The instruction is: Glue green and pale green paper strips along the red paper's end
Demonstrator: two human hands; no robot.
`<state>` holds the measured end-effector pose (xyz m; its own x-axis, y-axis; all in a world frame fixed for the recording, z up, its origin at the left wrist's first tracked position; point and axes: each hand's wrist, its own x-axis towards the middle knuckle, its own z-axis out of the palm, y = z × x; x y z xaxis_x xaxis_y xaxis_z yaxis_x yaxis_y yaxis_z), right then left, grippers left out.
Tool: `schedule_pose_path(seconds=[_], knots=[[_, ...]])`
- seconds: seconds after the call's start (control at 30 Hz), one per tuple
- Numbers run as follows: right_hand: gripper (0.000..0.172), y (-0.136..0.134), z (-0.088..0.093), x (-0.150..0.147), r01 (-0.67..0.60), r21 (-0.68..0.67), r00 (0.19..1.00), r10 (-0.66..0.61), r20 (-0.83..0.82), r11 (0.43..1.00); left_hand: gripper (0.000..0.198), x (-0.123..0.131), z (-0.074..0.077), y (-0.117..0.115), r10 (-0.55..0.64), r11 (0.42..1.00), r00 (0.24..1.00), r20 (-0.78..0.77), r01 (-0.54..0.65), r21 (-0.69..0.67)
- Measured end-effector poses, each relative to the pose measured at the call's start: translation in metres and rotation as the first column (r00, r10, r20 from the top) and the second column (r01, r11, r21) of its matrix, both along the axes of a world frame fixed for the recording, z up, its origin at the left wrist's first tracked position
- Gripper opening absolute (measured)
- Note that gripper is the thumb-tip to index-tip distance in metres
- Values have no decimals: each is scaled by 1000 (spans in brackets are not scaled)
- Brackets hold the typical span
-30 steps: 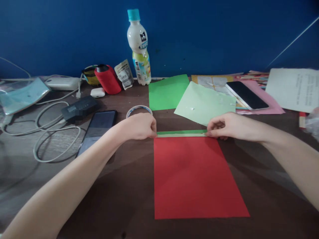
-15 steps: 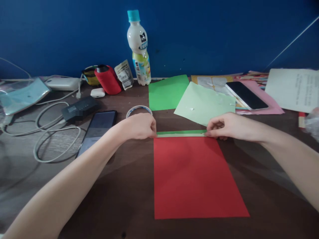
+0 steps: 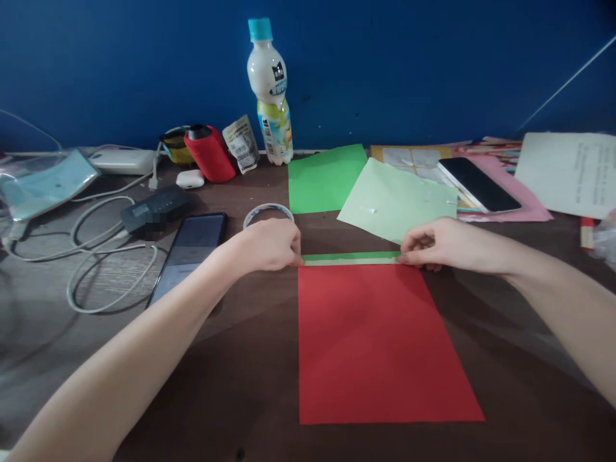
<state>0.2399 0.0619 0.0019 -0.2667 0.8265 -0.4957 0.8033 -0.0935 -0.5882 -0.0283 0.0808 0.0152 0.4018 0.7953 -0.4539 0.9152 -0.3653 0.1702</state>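
A red sheet of paper (image 3: 380,346) lies flat on the dark table in front of me. Along its far edge runs a narrow green paper strip (image 3: 353,256) with a pale band (image 3: 349,262) along its near side. My left hand (image 3: 276,246) has its fingers closed at the strip's left end. At the right end, my right hand (image 3: 426,244) pinches the strip between thumb and fingers. Just behind my left hand is a roll of tape (image 3: 268,208), partly covered by it. A light green sheet (image 3: 397,199) lies beyond my right hand.
A bright green sheet (image 3: 327,178) and a bottle (image 3: 271,96) stand or lie toward the blue wall. A phone (image 3: 190,247), cables and a black device (image 3: 156,210) are at left. Another phone (image 3: 479,185) rests on papers at right.
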Motion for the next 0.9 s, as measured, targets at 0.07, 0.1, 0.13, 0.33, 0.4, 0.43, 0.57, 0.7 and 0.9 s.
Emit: schedule_pose_path(seconds=[0.07, 0.1, 0.13, 0.33, 0.4, 0.43, 0.57, 0.7, 0.9], knots=[[28, 0, 0, 0, 3, -6, 1000, -3, -7, 1000, 23, 0, -1, 0, -3, 1000, 1000, 7, 3, 6], [27, 0, 0, 0, 3, -9, 1000, -3, -9, 1000, 23, -1, -1, 0, -7, 1000, 1000, 13, 7, 10], [27, 1, 0, 0, 3, -12, 1000, -4, -12, 1000, 23, -1, -1, 0, -10, 1000, 1000, 17, 10, 9], [24, 3, -1, 0, 0, -15, 1000, 0, -1, 1000, 24, -1, -1, 0, -4, 1000, 1000, 16, 4, 5], [23, 3, -2, 0, -2, -15, 1000, 2, 10, 1000, 23, -1, -1, 0, -2, 1000, 1000, 11, 2, 14], [22, 3, -2, -1, -4, -15, 1000, 4, 13, 1000, 23, -2, -1, 0, -1, 1000, 1000, 7, 0, 21], [20, 3, -2, -1, -6, -17, 1000, 7, 23, 1000, 23, -2, -1, -2, -11, 999, 1000, -6, 11, 39], [20, 3, -2, -1, -13, -20, 999, 14, 33, 1000, 23, -2, 0, -4, -18, 998, 1000, -15, 18, 52], [20, 3, -1, -2, -19, -26, 999, 20, 33, 999, 20, -1, 4, -7, -25, 997, 1000, -8, 25, 67]])
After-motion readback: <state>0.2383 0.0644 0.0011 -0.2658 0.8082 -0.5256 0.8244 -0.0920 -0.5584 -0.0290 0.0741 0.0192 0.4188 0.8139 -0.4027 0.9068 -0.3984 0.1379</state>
